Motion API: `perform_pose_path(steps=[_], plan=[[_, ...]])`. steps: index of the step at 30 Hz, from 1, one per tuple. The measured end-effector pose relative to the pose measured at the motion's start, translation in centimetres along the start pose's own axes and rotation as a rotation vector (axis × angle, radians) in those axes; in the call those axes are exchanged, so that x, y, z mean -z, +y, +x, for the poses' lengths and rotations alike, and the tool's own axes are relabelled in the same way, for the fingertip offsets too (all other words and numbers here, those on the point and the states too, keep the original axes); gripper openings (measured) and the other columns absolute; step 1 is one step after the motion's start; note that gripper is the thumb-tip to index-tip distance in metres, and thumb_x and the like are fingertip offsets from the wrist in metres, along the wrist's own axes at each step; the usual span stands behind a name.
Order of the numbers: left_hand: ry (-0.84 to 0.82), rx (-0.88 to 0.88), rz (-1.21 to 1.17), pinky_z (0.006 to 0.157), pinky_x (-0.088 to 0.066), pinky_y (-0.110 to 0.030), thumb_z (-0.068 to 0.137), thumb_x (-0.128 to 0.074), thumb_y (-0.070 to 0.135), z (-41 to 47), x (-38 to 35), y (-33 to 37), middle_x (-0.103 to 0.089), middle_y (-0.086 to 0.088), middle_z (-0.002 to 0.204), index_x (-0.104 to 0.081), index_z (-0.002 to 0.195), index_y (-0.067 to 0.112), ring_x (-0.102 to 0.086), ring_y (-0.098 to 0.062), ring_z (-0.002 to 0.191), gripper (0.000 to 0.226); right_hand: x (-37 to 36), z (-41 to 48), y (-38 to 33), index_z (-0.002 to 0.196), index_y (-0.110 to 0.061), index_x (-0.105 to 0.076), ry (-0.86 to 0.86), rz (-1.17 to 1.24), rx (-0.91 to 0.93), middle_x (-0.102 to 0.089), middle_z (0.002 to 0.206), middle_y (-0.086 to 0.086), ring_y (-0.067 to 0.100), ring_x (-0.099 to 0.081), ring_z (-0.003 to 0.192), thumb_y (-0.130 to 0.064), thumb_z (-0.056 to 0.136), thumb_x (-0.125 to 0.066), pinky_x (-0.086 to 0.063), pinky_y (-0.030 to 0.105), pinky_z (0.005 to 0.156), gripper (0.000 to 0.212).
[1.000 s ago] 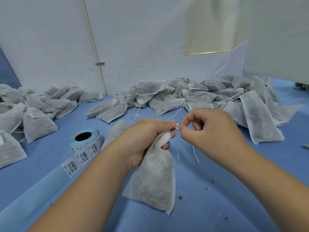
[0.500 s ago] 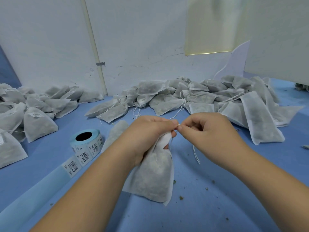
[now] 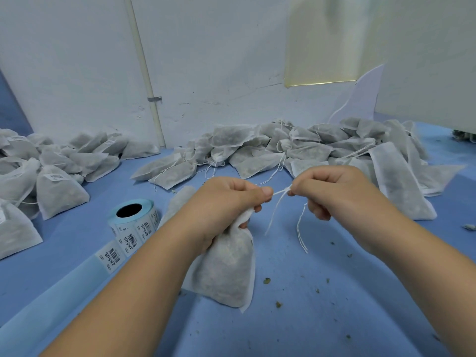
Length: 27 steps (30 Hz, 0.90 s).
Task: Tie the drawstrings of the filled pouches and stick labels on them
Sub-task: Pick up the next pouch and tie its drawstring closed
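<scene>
filled pouch [image 3: 226, 269] hanging below left hand [image 3: 226, 199], neck bunched in its curled fingers, bottom on blue table [image 3: 334, 305], white drawstring [image 3: 279, 193] taut to right hand [image 3: 332, 189], pinched at fingertips, loose ends dangling between

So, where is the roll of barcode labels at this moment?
In the head view the roll of labels sits on the blue table, left of the left hand, between it and the pile of labelled pouches.

Bare left hand [image 3: 228, 202], bare right hand [image 3: 334, 193]
</scene>
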<state>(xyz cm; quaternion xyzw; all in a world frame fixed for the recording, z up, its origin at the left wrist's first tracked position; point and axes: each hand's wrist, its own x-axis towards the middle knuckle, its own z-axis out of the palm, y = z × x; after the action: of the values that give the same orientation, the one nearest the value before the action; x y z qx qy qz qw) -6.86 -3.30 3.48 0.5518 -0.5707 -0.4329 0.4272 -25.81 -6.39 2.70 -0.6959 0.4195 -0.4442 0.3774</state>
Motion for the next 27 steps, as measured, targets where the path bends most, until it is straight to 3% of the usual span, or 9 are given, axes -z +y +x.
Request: perform_pose_path(steps=[6, 10, 16, 20, 27], plan=[[-0.014, -0.007, 0.027, 0.049, -0.038, -0.019, 0.085, -0.074, 0.034, 0.0, -0.3, -0.1, -0.061, 0.009, 0.060, -0.074, 0.068, 0.023, -0.044, -0.011, 0.046, 0.020, 0.3, 0.5, 0.5, 0.073, -0.011, -0.074, 0.079, 0.185, -0.052, -0.042, 0.056, 0.003, 0.017, -0.035, 0.055, -0.035, 0.057, -0.075, -0.035, 0.028, 0.052, 0.028], [-0.020, -0.010, 0.024, 0.050, -0.039, -0.020, 0.084, -0.074, 0.035, 0.0, -0.3, -0.1, -0.061, 0.009, 0.061, -0.074, 0.065, 0.025, -0.044, -0.011, 0.047, 0.021, 0.1, 0.5, 0.4, 0.062, -0.014, -0.071, 0.045, 0.369, -0.068, -0.036, 0.052, 0.000, 0.014, -0.034, 0.048, -0.016, 0.067, -0.075, -0.034, 0.023, 0.046, 0.007], [-0.040, -0.023, 0.033, 0.048, -0.039, -0.017, 0.085, -0.073, 0.035, 0.0, -0.2, -0.1, -0.060, 0.011, 0.059, -0.073, 0.062, 0.027, -0.043, -0.009, 0.045, 0.024, -0.2, 0.4, 0.1, 0.049, -0.017, -0.060, -0.009, 0.609, -0.117, -0.029, 0.054, -0.002, 0.013, -0.030, 0.045, -0.004, 0.076, -0.064, -0.025, 0.024, 0.044, 0.030], [-0.064, -0.050, 0.023, 0.050, -0.039, -0.018, 0.086, -0.071, 0.036, 0.0, -0.3, 0.1, -0.059, 0.012, 0.059, -0.072, 0.060, 0.029, -0.042, -0.009, 0.046, 0.027, -0.7, 0.4, -0.4, 0.047, -0.016, -0.059, -0.039, 0.862, -0.160, -0.025, 0.052, -0.005, 0.009, -0.024, 0.041, -0.010, 0.063, -0.066, -0.021, 0.020, 0.041, 0.018], [-0.049, -0.109, 0.020, 0.050, -0.040, -0.016, 0.086, -0.072, 0.034, -0.2, -0.3, 0.5, -0.060, 0.012, 0.059, -0.071, 0.058, 0.029, -0.043, -0.008, 0.047, 0.028, -1.1, 0.0, -0.7, 0.053, -0.016, -0.044, -0.166, 1.086, -0.215, -0.020, 0.053, -0.006, 0.008, -0.020, 0.042, -0.012, 0.064, -0.059, -0.019, 0.020, 0.042, 0.019]])
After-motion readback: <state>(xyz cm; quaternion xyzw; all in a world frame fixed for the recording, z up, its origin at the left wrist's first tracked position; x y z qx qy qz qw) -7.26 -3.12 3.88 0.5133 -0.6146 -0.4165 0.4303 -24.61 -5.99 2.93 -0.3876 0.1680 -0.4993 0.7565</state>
